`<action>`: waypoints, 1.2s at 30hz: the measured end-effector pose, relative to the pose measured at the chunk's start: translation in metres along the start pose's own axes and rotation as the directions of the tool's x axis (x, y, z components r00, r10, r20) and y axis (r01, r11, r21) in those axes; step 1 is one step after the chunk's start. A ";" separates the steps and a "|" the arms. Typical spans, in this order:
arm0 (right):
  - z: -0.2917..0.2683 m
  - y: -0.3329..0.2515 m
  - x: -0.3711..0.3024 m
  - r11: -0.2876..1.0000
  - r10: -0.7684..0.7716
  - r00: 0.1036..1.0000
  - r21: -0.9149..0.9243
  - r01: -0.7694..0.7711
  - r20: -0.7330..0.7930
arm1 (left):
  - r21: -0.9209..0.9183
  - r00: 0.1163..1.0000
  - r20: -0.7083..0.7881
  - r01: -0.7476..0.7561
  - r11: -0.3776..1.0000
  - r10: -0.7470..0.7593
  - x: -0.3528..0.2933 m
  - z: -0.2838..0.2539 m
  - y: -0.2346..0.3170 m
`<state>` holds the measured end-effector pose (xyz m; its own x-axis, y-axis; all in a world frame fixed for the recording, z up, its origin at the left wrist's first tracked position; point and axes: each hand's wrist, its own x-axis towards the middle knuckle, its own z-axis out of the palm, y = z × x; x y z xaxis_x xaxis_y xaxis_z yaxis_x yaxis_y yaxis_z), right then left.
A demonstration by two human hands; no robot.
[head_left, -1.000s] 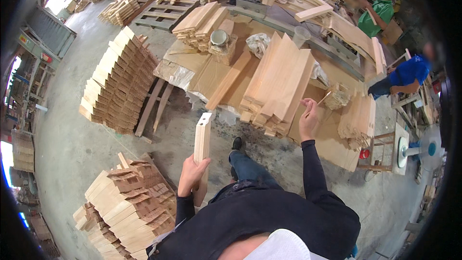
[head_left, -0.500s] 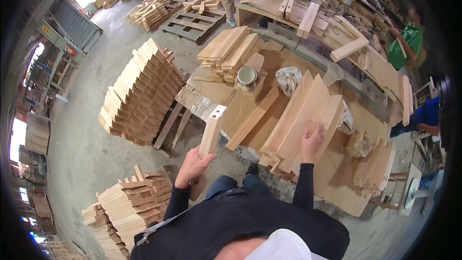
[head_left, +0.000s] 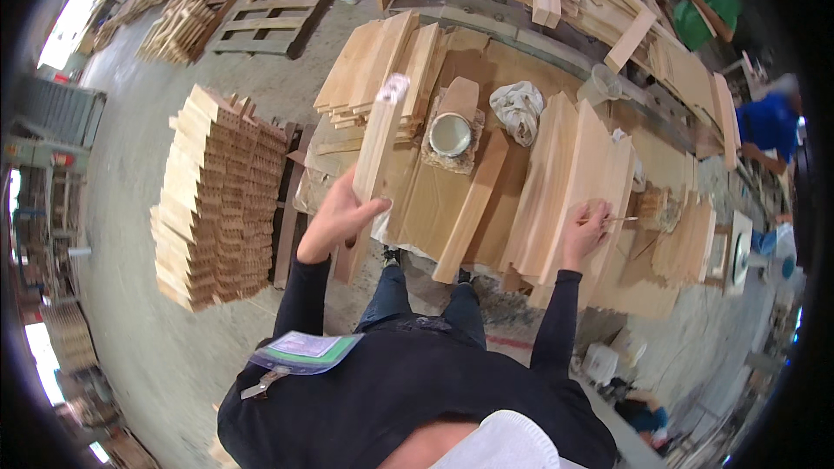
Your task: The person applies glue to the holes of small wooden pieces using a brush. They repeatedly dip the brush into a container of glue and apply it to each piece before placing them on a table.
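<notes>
Your worktable (head_left: 427, 219), covered in brown cardboard, carries stacked pale boards (head_left: 599, 161), a round container (head_left: 451, 135) and a crumpled white wrap (head_left: 516, 111). Grey concrete floor (head_left: 122, 208) spreads around it, with a tall stack of wooden pieces (head_left: 219, 200) to your left and a slatted pallet (head_left: 271, 26) beyond. Your left hand (head_left: 339, 215) is wrapped around a long wooden bar (head_left: 380, 141) over the table's near left edge; its long axis runs away from you, leaning slightly right, whitish end farthest. Your right hand (head_left: 585, 233) pinches a slim stick (head_left: 622, 219), pointing right, over the boards; I cannot tell whether it touches them
</notes>
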<state>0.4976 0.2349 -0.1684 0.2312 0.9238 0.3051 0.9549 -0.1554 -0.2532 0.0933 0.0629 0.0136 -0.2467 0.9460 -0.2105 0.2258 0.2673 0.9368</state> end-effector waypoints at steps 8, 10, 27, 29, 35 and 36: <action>-0.012 -0.006 0.000 0.998 0.052 0.997 -0.035 -0.054 -0.058 | 0.300 0.910 -0.037 -0.385 0.873 0.413 0.111 -0.080 -0.025; -0.011 -0.006 -0.003 0.996 0.061 0.995 -0.056 -0.066 -0.076 | 0.303 0.891 -0.008 -0.430 0.851 0.454 0.128 -0.086 -0.028; -0.018 -0.017 -0.003 1.000 0.016 0.993 -0.019 -0.019 -0.119 | -0.099 0.861 0.223 -0.446 0.890 0.457 0.294 -0.077 0.014; -0.020 -0.021 0.000 1.000 -0.005 0.992 -0.002 0.005 -0.128 | -0.041 0.838 0.227 -0.501 0.865 0.496 0.291 -0.073 0.017; -0.018 -0.017 -0.002 0.999 -0.006 0.994 -0.037 0.002 -0.113 | 0.054 0.685 0.257 -0.715 0.697 0.682 0.264 -0.076 0.031; -0.017 -0.017 -0.003 0.999 0.005 0.994 -0.042 -0.010 -0.113 | 0.079 0.691 0.251 -0.713 0.697 0.678 0.257 -0.079 0.033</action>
<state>0.4836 0.2288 -0.1498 0.2557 0.8774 0.4058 0.9596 -0.1792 -0.2171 -0.0372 0.3003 0.0126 0.2191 0.8806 0.4201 0.4081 -0.4738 0.7804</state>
